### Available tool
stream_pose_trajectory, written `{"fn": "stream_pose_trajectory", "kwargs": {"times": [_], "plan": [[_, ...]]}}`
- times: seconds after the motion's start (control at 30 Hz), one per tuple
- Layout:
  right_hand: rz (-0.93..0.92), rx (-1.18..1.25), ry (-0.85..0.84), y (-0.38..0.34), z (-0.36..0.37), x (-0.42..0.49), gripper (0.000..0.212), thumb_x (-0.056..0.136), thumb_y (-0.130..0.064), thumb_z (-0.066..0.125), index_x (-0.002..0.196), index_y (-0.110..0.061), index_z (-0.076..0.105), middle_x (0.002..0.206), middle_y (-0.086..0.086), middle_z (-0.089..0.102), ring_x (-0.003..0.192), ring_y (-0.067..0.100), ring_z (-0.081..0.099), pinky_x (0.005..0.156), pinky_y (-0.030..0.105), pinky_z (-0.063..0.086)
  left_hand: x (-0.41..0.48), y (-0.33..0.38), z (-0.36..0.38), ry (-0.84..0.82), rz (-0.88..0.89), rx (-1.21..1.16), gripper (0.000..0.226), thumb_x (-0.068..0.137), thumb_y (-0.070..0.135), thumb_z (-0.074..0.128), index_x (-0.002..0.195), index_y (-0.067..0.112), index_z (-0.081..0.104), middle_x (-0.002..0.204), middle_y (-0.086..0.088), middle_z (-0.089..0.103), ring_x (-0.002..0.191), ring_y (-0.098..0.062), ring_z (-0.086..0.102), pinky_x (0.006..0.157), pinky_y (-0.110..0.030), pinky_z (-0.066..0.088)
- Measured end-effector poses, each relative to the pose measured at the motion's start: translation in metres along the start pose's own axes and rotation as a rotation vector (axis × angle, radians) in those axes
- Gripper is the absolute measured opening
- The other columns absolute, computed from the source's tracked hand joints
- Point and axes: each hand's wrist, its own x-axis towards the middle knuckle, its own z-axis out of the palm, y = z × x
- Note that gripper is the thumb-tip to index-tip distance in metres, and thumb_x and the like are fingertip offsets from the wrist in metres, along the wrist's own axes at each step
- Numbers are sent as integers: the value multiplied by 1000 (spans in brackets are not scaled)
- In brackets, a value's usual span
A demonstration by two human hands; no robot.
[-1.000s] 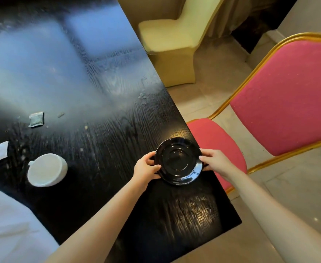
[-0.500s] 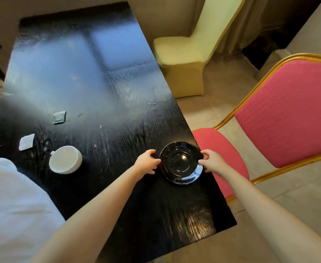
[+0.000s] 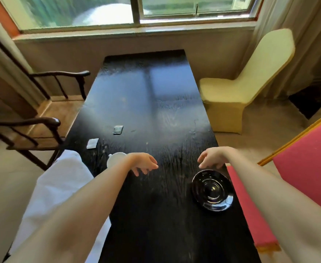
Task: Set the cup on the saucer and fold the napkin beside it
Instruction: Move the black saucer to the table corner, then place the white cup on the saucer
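A glossy black saucer [image 3: 212,190] lies on the dark wooden table [image 3: 156,114] near its right edge. A white cup [image 3: 114,158] stands at the table's left side, partly hidden behind my left forearm. A white cloth napkin [image 3: 61,186] hangs over the left table edge. My left hand [image 3: 143,165] hovers just right of the cup, fingers apart and empty. Just beyond the saucer, my right hand [image 3: 212,158] floats with fingers spread, holding nothing.
A small grey packet [image 3: 118,129] and a white packet [image 3: 92,143] lie on the table behind the cup. A pink chair with gold frame [image 3: 306,171] stands at the right, a cream-covered chair [image 3: 247,88] farther back, dark wooden armchairs [image 3: 42,130] at the left.
Both hands have let go of the saucer and lifted away from it. My left hand has moved left toward the cup. The camera has tilted up, showing the window.
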Motion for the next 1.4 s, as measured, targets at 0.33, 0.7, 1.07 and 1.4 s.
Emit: {"fn": "stream_pose_trajectory", "kwargs": {"times": [0.33, 0.7, 1.07, 1.4], "plan": [[-144, -226, -177, -155, 2, 44, 47, 90, -26, 60, 133, -16, 46, 139, 9, 48, 126, 25, 47, 101, 45, 44, -41, -99, -59, 148, -125, -187, 46, 95, 29, 49, 138, 19, 40, 135, -9, 51, 119, -26, 54, 96, -48, 47], [-377, -394, -24, -259, 32, 118, 46, 92, -28, 53, 135, -14, 45, 136, 5, 50, 119, 25, 52, 96, 36, 46, -14, -205, -94, 276, -173, -280, 51, 92, 28, 53, 139, 18, 37, 138, -10, 48, 123, -26, 49, 99, -44, 46], [-417, -154, -193, -215, 85, 188, 73, 82, 3, 56, 141, -32, 30, 138, -4, 46, 124, 16, 45, 105, 38, 39, 63, -236, -24, 387, 83, -634, 82, 76, 6, 73, 144, 18, 28, 140, -7, 45, 126, -21, 46, 101, -34, 44], [-551, 176, -206, -206, 114, 184, 80, 77, -8, 71, 135, -41, 28, 130, -22, 40, 125, 4, 37, 104, 25, 31, 82, -230, 5, 446, 285, -878, 77, 73, 4, 74, 134, 35, 38, 130, 7, 51, 121, -11, 50, 90, -18, 49]]}}
